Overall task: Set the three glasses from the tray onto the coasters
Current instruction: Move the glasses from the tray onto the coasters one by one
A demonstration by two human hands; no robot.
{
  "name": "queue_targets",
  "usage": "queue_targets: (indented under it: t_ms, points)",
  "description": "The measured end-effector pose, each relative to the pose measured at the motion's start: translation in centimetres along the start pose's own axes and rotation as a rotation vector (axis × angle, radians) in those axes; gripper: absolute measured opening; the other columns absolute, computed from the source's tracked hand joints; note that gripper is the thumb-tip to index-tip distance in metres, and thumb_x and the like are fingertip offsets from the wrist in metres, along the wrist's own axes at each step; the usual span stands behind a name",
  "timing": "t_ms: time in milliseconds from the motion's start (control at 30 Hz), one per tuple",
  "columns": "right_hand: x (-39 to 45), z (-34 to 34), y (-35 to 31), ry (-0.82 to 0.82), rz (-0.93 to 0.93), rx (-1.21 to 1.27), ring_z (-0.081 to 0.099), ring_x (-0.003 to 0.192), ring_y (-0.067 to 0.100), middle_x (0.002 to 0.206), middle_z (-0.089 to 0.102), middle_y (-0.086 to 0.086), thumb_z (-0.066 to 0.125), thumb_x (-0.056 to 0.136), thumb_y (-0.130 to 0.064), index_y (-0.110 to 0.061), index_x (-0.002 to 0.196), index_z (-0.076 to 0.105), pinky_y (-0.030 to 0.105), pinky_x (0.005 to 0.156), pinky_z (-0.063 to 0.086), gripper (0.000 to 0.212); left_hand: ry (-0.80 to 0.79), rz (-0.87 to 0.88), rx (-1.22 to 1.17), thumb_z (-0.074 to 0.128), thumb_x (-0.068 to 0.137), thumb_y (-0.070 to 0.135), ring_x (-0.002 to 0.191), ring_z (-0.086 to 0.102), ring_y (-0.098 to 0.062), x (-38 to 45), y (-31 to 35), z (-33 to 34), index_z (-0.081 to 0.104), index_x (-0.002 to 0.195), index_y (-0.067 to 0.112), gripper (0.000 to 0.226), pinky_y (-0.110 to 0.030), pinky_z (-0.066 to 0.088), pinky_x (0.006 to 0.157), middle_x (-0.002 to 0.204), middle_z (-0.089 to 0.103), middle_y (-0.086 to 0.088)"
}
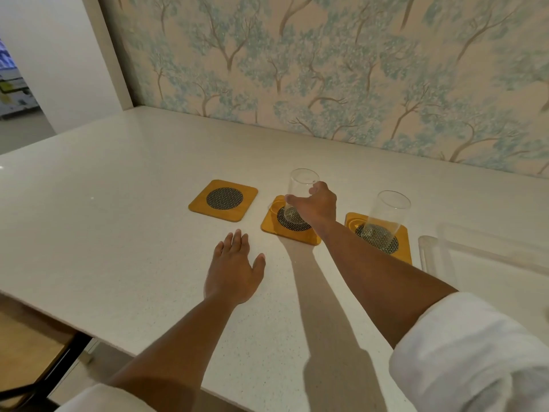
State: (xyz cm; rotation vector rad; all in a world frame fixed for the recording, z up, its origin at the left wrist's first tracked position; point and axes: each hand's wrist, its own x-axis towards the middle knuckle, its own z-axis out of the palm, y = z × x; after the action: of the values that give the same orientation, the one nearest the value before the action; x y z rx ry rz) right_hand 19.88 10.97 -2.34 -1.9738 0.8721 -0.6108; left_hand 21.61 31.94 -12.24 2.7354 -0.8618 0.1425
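Three coasters in a row on the counter point(118, 203), wall point(326, 69) behind. Left coaster point(223, 200) bare. Middle coaster point(289, 226) carries a glass point(300, 191), right hand point(318, 203) around it. Right coaster point(383, 236) carries a second glass point(384, 218). Tray point(475, 257) just right of the right coaster. Left hand point(233, 270) flat on the counter, in front of the gap between left and middle coasters.

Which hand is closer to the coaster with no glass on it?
Left. The left hand lies flat on the counter just in front of the empty coaster. The right hand is off to its right, wrapped around the glass on the middle coaster.
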Motion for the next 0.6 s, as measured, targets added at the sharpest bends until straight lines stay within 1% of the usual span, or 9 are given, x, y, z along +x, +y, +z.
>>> queue_targets:
  t_ms: [100,200,300,467,533,600]
  points:
    - [0.03,0.26,0.04,-0.021,0.016,0.014,0.055,0.119,0.023,0.131,0.056,0.004,0.083,0.067,-0.047,-0.011,0.138,0.046,0.036,0.095,0.05,0.088,0.002,0.006,-0.009,0.011,0.094,0.067,0.15,0.003,-0.021,0.01,-0.11,0.06,0.014,0.155,0.018,0.079,-0.037,0.003,0.119,0.163,0.009,-0.002]
    - [-0.11,0.48,0.18,-0.039,0.013,0.003,0.054,0.122,0.024,0.134,0.056,0.005,0.083,0.067,-0.046,-0.011,0.139,0.045,0.042,0.1,0.049,0.089,0.003,0.007,-0.012,0.012,0.094,0.066,0.15,0.003,-0.021,-0.01,-0.14,0.07,0.014,0.155,0.017,0.078,-0.036,0.002,0.118,0.163,0.009,-0.002]
    - [-0.31,0.59,0.32,-0.05,-0.006,-0.018,0.053,0.123,0.025,0.134,0.056,0.006,0.082,0.068,-0.046,-0.01,0.139,0.044,0.043,0.101,0.048,0.088,0.006,0.004,-0.01,0.011,0.094,0.067,0.15,0.004,-0.021,-0.01,-0.13,0.07,0.015,0.155,0.018,0.078,-0.035,0.001,0.117,0.163,0.009,-0.002]
    - [-0.55,0.61,0.35,-0.05,-0.02,-0.031,0.052,0.124,0.025,0.135,0.055,0.007,0.082,0.07,-0.045,-0.009,0.141,0.043,0.04,0.101,0.048,0.088,0.011,0.006,-0.017,0.012,0.094,0.066,0.15,0.004,-0.021,-0.02,-0.16,0.01,0.016,0.155,0.017,0.078,-0.035,0.002,0.118,0.163,0.01,-0.002]
    - [-0.68,0.57,0.39,-0.067,-0.011,-0.02,0.051,0.127,0.026,0.138,0.054,0.009,0.083,0.071,-0.046,-0.009,0.143,0.04,0.034,0.1,0.046,0.092,0.01,0.009,-0.017,0.012,0.095,0.066,0.15,0.004,-0.021,-0.09,-0.1,-0.03,0.015,0.155,0.017,0.078,-0.036,0.003,0.119,0.163,0.01,-0.003]
    - [-0.87,0.47,0.38,-0.076,-0.004,-0.01,0.05,0.128,0.027,0.141,0.051,0.01,0.084,0.069,-0.047,-0.009,0.143,0.039,0.03,0.094,0.044,0.095,0.009,0.011,-0.015,0.013,0.095,0.065,0.15,0.004,-0.021,-0.13,-0.12,-0.05,0.015,0.155,0.017,0.077,-0.037,0.004,0.119,0.163,0.01,-0.003]
